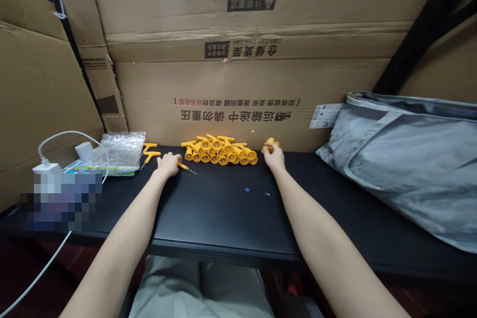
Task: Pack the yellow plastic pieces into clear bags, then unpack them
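Right, in the head view our left hand (169, 164) is covering the handle of a yellow corkscrew (183, 165) lying on the table (223, 208); its long axis is running rightward and slightly towards us. We cannot tell whether those fingers are gripping. Our right hand (274, 155), farther off, is pinching a yellow piece (271, 141) just right of the yellow pile (216, 148).
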### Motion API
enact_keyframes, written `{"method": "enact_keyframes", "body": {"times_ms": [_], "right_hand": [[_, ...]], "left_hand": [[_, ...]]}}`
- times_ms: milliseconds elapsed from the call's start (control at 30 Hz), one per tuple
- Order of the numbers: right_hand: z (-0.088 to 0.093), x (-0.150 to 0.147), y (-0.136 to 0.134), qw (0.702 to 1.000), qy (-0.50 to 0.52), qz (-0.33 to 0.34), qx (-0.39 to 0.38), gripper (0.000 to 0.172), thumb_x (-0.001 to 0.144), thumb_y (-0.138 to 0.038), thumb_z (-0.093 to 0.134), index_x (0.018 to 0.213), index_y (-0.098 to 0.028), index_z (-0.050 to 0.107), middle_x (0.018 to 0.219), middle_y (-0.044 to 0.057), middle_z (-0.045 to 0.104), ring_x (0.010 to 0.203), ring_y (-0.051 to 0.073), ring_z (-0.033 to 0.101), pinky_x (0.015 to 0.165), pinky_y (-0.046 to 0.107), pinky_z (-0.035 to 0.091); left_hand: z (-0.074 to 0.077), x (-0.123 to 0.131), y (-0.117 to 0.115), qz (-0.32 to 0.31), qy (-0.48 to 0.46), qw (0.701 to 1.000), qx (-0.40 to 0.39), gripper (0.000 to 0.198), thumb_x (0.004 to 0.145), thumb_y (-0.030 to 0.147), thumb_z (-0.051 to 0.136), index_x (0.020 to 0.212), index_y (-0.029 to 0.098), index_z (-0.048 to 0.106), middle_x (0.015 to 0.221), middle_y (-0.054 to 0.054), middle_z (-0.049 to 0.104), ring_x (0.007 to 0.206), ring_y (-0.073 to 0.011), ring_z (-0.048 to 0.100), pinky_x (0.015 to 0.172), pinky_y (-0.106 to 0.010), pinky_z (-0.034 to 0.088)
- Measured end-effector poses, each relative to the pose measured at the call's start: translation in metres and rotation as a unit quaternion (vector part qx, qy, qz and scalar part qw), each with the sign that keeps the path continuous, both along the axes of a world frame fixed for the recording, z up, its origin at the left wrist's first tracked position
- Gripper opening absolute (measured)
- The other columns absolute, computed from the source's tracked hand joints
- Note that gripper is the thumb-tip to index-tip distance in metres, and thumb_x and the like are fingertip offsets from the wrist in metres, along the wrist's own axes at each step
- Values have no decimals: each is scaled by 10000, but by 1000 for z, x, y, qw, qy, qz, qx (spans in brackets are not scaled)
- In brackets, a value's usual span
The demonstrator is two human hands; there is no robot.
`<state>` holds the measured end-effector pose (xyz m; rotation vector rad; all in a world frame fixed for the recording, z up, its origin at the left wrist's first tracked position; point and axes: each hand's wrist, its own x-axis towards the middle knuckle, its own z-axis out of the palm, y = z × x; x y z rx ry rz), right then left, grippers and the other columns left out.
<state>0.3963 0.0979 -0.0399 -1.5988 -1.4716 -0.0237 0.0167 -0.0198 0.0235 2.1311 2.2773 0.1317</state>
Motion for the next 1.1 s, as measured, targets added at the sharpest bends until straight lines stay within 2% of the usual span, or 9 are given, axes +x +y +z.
{"method": "enact_keyframes", "body": {"times_ms": [100, 267, 333, 433, 500, 567, 733, 867, 1100], "right_hand": [[8, -2, -10, 992, 113, -19, 49, 244, 786, -370, 472, 950, -193, 505, 954, 102, 595, 799, 204, 568, 787, 366, 456], [28, -24, -33, 987, 119, 8, 109, 171, 783, -350, 456, 897, -227, 418, 928, 72, 568, 768, 200, 563, 754, 364, 454], [37, -38, -43, 986, 115, 24, 119, 229, 782, -364, 479, 949, -220, 418, 940, 84, 574, 773, 209, 577, 754, 373, 465], [48, -58, -59, 980, 114, 72, 146, 357, 764, -361, 534, 1060, -196, 425, 1034, 122, 582, 909, 233, 595, 807, 384, 477], [55, -72, -71, 977, 84, 141, 134, 395, 774, -358, 544, 1114, -183, 444, 1046, 128, 597, 920, 234, 607, 826, 391, 484], [60, -84, -84, 968, 9, 217, 122, 364, 784, -334, 550, 1109, -180, 492, 1050, 126, 615, 947, 239, 610, 848, 393, 484], [68, -103, -107, 913, -201, 336, 115, 281, 799, -195, 525, 1076, -197, 570, 1103, 113, 623, 1016, 247, 597, 885, 410, 467], [66, -103, -107, 895, -262, 349, 93, 282, 792, -137, 511, 1064, -182, 572, 1079, 114, 628, 1009, 245, 596, 871, 410, 466], [57, -95, -97, 905, -251, 333, 84, 276, 776, -109, 515, 1033, -187, 577, 1041, 102, 635, 976, 233, 602, 860, 399, 467]], "left_hand": [[2, 1, -1, -9, 4, 1000, -1, 327, 794, 95, 465, 1048, 257, 594, 1102, -104, 543, 1102, -266, 529, 929, -448, 374], [-1, -2, 3, -25, -19, 999, 23, 333, 808, 127, 466, 1100, 252, 566, 1087, -109, 519, 967, -239, 600, 825, -344, 441], [-3, -4, 5, -31, -38, 998, 47, 316, 824, 148, 450, 1108, 246, 549, 1068, -107, 521, 927, -231, 612, 799, -332, 454], [-4, -4, 6, -58, -78, 991, 95, 306, 854, 173, 415, 1140, 233, 507, 1043, -105, 553, 953, -231, 608, 819, -338, 459], [-3, -1, 6, -91, -105, 983, 124, 311, 858, 178, 419, 1159, 224, 486, 1055, -106, 577, 997, -230, 596, 848, -341, 454], [-2, 3, 5, -121, -124, 975, 142, 307, 857, 187, 433, 1157, 218, 483, 1073, -106, 595, 1011, -229, 592, 865, -347, 450], [-1, 13, 0, -158, -126, 967, 158, 280, 861, 224, 446, 1137, 207, 489, 1056, -103, 630, 985, -241, 604, 852, -359, 454], [-1, 14, -2, -157, -116, 968, 156, 260, 865, 235, 442, 1119, 214, 497, 1037, -98, 644, 957, -241, 614, 818, -350, 457], [-2, 12, 0, -160, -110, 971, 138, 269, 850, 250, 461, 1113, 235, 512, 1013, -87, 653, 924, -239, 621, 797, -347, 454]]}}
